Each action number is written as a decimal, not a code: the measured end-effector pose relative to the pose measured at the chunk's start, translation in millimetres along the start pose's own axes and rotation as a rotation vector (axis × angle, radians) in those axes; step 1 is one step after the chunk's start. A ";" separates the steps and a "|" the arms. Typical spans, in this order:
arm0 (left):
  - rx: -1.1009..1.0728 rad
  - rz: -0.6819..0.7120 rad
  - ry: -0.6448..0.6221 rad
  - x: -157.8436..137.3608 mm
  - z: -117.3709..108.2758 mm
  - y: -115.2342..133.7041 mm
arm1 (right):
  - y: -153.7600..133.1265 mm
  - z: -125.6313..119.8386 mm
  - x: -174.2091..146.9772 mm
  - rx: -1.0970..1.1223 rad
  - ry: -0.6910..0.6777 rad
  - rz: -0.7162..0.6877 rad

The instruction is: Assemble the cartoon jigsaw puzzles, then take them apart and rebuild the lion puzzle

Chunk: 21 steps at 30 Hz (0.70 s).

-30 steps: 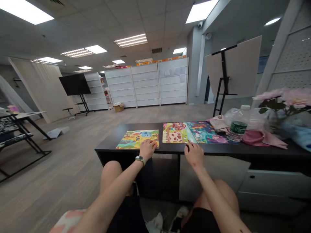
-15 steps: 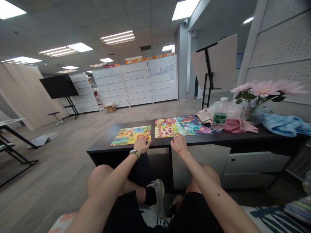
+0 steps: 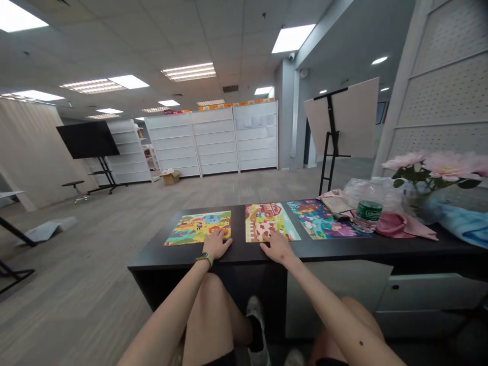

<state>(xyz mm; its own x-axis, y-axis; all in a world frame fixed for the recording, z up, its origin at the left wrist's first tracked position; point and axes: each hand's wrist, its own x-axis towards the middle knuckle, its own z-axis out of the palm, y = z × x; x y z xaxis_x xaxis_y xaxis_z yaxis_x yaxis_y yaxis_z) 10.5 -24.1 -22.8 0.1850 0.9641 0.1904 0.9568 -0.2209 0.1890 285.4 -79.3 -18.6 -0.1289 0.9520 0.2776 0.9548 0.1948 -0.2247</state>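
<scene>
Three colourful cartoon picture sheets lie flat in a row on the dark tabletop [image 3: 236, 254]. My left hand [image 3: 216, 244] rests with its fingers spread on the lower right corner of the yellow animal picture sheet [image 3: 194, 227]. The fingers of my right hand [image 3: 278, 247] lie stretched over the lower edge of the middle farm picture sheet [image 3: 263, 216], which shows a red barn and a spotted cow. A narrow strip of table separates it from the blue and purple picture sheet [image 3: 320, 218] on the right. Neither hand grips anything.
At the table's right stand a water bottle [image 3: 368, 211] with a green label and pink flowers [image 3: 438, 165] in a vase. Pink cloth [image 3: 404, 226] and a blue cloth [image 3: 463, 223] lie near them. An easel board [image 3: 353, 119] stands behind the table.
My view has shifted, and the table appears lower and larger. A narrow gap now shows between the farm sheet and the blue and purple sheet. My right hand lies further over the farm sheet.
</scene>
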 end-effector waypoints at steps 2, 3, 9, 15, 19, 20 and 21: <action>-0.004 -0.016 0.011 2.1 0.0 -2.8 | 3.5 -4.4 -1.9 0.020 -0.026 -0.048; -0.005 -0.021 0.016 2.4 0.1 -3.8 | 7.9 -8.3 -3.4 0.032 -0.039 -0.065; 0.002 -0.081 0.060 -0.6 3.1 -3.3 | 53.8 -44.3 -4.3 0.050 -0.071 0.058; 0.004 -0.132 0.077 3.9 7.4 -11.2 | 39.8 -29.4 17.0 -0.023 0.001 0.264; -0.006 -0.137 0.056 14.2 3.9 -35.9 | 23.1 -10.8 44.1 -0.030 -0.085 0.265; -0.008 -0.138 0.056 15.5 2.8 -41.6 | 25.2 -10.8 51.9 -0.019 -0.133 0.233; -0.008 -0.139 0.060 16.0 2.1 -46.2 | 30.0 -12.6 60.2 -0.004 -0.188 0.192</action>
<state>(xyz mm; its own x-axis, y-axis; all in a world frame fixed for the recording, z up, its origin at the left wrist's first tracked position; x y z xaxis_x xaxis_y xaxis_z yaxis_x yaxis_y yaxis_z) -30.3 1.8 -30.5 0.0367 0.9750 0.2192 0.9704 -0.0872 0.2252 309.7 -19.1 3.2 0.0072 0.9986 0.0523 0.9674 0.0063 -0.2530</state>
